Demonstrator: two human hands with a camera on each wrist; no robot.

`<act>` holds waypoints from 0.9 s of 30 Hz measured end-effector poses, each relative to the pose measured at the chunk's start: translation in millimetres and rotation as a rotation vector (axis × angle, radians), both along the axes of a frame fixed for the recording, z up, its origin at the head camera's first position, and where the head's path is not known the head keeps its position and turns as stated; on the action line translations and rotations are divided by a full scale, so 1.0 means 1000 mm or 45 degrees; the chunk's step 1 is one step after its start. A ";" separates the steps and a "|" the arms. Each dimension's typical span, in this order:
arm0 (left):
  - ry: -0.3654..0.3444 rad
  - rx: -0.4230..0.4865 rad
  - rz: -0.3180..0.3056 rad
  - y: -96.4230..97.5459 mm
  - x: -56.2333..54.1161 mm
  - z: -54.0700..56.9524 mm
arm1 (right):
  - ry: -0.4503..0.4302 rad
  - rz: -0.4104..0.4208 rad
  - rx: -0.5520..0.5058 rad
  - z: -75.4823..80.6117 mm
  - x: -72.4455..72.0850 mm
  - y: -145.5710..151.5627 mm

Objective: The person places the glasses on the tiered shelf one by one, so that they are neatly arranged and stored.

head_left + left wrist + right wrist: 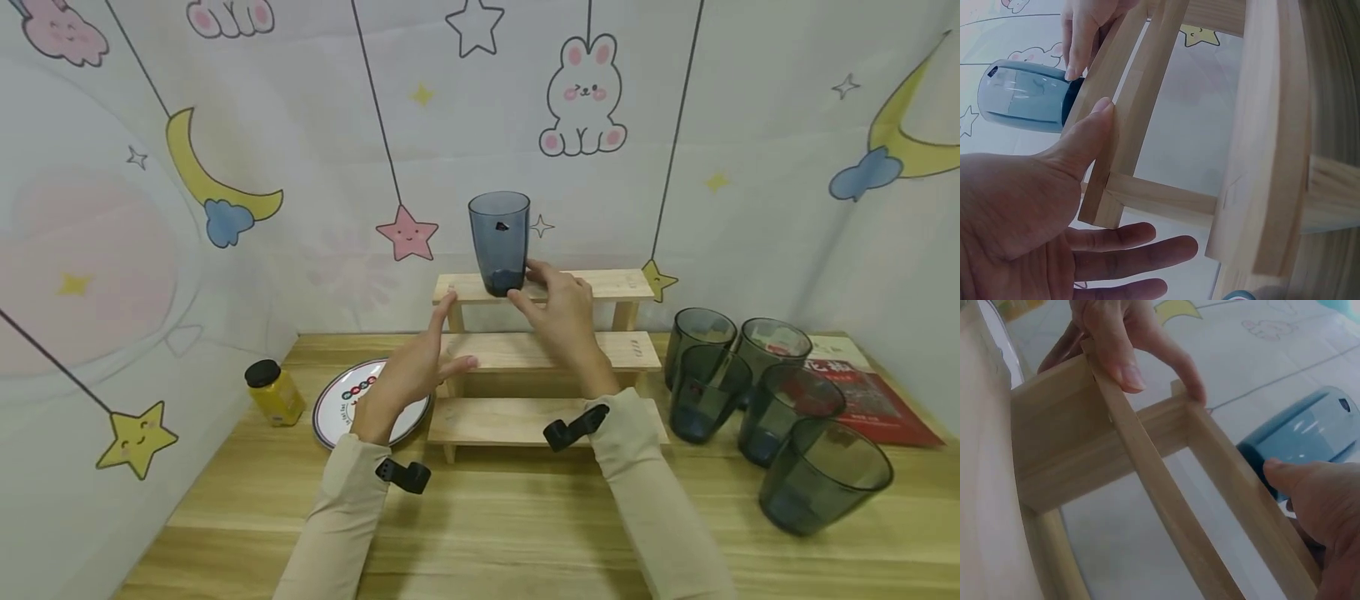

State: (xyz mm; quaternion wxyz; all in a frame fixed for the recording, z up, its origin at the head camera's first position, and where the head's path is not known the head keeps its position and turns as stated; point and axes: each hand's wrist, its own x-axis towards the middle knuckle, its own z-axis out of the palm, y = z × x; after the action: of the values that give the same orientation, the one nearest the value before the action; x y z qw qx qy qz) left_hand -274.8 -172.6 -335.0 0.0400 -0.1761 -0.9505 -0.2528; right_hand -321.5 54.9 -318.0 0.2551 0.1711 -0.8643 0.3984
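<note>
A blue-tinted drinking glass (501, 242) stands upright on the top tier of a three-tier wooden shelf rack (551, 352). My right hand (564, 312) holds the glass low at its base, thumb in front and fingers round the right side; in the right wrist view the thumb tip meets the glass base (1260, 464). At the rack's left end is my left hand (405, 375), its fingers extended. The left wrist view shows the left thumb (1094, 128) against the wooden edge, with the other fingers (1147, 253) stretched out below the top tier.
Several dark-tinted glasses (825, 475) stand on the table right of the rack, beside a red printed packet (873, 408). Left of the rack lie a white plate (330, 412) with a dark rim and a yellow bottle (276, 400) with a black cap. A patterned curtain (315, 167) hangs behind.
</note>
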 end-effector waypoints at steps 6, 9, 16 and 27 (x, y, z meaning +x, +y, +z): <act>-0.012 0.028 0.011 0.000 0.003 -0.002 | -0.046 0.011 0.077 0.001 0.006 0.007; -0.003 0.034 0.003 0.002 0.004 -0.002 | -0.041 0.004 0.094 0.001 0.009 0.014; 0.018 0.010 -0.012 0.003 0.004 -0.002 | -0.067 0.001 0.137 0.003 0.021 0.035; 0.035 -0.032 0.002 0.000 0.003 0.000 | -0.105 0.023 0.138 0.009 0.035 0.059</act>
State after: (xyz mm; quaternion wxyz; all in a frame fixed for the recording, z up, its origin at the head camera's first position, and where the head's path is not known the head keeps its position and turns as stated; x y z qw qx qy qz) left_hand -272.1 -172.9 -334.5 0.0511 -0.1794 -0.9531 -0.2382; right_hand -286.7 114.0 -308.5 0.2061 0.1758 -0.8928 0.3598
